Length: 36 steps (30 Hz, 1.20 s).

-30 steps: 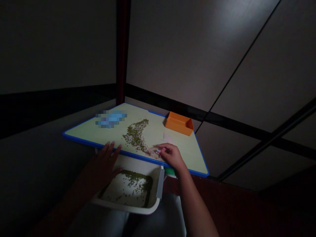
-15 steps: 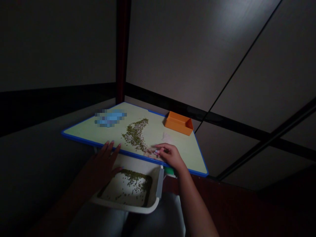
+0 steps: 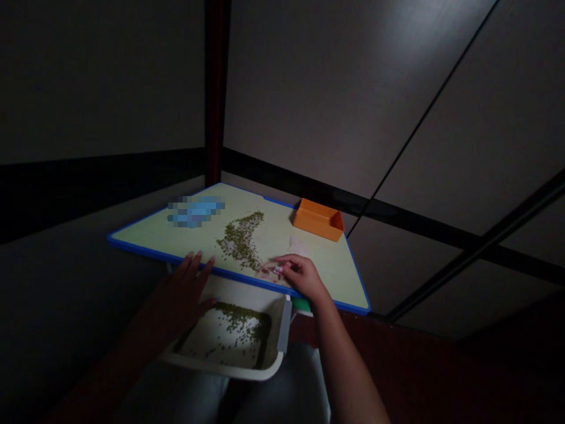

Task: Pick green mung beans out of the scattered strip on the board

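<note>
The small green beans (image 3: 241, 241), probably mung, lie in a narrow strip across a pale green cutting board with a blue rim (image 3: 145, 237), and the right hand (image 3: 304, 278) sits at the strip's lower end, by the board's near edge. Its fingertips (image 3: 280, 270) are drawn together among the scattered beans, though whether any are pinched between them is too small to tell. Picking at this size goes best with the fingertips low against the board and the wrist steady, so that neighbouring beans aren't pushed aside. The left hand (image 3: 188, 288) lies apart, fingers spread, over the board's near edge, with no beans under it — below that edge sits a white tray (image 3: 220, 370) holding more beans, while an orange box (image 3: 318, 221) stands at the board's far side.
</note>
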### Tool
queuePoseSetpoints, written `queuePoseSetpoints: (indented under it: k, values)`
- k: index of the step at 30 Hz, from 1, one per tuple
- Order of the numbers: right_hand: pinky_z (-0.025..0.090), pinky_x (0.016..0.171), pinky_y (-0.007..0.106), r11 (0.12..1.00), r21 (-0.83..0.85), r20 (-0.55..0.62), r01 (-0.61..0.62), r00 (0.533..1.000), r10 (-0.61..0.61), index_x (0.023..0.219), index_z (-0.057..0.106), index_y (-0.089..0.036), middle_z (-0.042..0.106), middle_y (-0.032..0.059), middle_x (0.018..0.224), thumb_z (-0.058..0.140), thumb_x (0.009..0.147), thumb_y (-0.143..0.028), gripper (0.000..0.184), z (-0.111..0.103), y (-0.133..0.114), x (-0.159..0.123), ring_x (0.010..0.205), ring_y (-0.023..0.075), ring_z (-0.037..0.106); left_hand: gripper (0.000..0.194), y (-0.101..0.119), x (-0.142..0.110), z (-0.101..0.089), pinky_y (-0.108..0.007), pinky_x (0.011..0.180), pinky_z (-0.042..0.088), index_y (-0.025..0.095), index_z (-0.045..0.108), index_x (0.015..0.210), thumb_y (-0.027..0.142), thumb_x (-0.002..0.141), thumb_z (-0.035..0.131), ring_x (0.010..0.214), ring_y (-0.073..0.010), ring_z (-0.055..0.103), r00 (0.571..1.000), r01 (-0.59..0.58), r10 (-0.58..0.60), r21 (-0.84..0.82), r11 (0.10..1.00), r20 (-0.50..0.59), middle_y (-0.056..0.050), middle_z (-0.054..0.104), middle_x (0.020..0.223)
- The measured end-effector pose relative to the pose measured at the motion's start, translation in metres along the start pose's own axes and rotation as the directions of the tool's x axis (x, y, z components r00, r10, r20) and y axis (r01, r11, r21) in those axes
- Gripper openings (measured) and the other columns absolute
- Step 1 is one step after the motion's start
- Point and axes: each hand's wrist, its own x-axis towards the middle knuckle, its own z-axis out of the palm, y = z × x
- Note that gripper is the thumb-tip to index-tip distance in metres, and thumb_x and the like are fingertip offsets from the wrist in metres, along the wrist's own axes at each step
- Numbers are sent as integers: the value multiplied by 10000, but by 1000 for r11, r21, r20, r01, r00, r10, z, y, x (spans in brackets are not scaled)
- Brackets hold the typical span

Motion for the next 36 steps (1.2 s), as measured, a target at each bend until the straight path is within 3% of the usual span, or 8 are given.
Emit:
queuePoseSetpoints:
  k: [13, 21, 30, 36]
  values:
    - [452, 632, 254, 999, -41, -35, 22, 999, -23, 1045, 797, -204, 690, 25, 770, 673, 807, -244, 272, 0, 0, -2, 672, 148, 562, 713, -1, 0, 0, -552, 1048, 454, 151, 340, 1512, 491, 895, 452, 1488, -400, 347, 1000, -2, 2, -4, 1000, 19, -257, 398, 1581]
    - [508, 830, 336, 991, -129, -111, 33, 993, -47, 1058, 797, -218, 779, 72, 980, 608, 827, -187, 299, -4, 1, -7, 862, 205, 657, 744, -1, 0, 1, -565, 1086, 420, 164, 330, 1523, 506, 879, 477, 1488, -406, 350, 1000, 3, -3, -21, 1000, 27, -241, 401, 1588]
    - [496, 887, 360, 977, -212, -262, 2, 963, -58, 1037, 795, -233, 780, 65, 989, 581, 841, -187, 294, -8, 1, -11, 944, 229, 660, 709, -1, -1, 3, -560, 1082, 432, 182, 328, 1526, 487, 897, 448, 1501, -392, 332, 1000, 21, -20, -41, 999, 12, -224, 383, 1605]
    - [499, 934, 381, 987, -141, -382, -72, 924, 13, 1044, 775, -203, 755, 88, 1037, 573, 858, -261, 281, -9, 11, -8, 943, 229, 656, 737, -1, -2, 1, -567, 1102, 418, 174, 331, 1523, 510, 882, 471, 1502, -395, 329, 1000, 13, -12, -58, 998, 14, -228, 381, 1605]
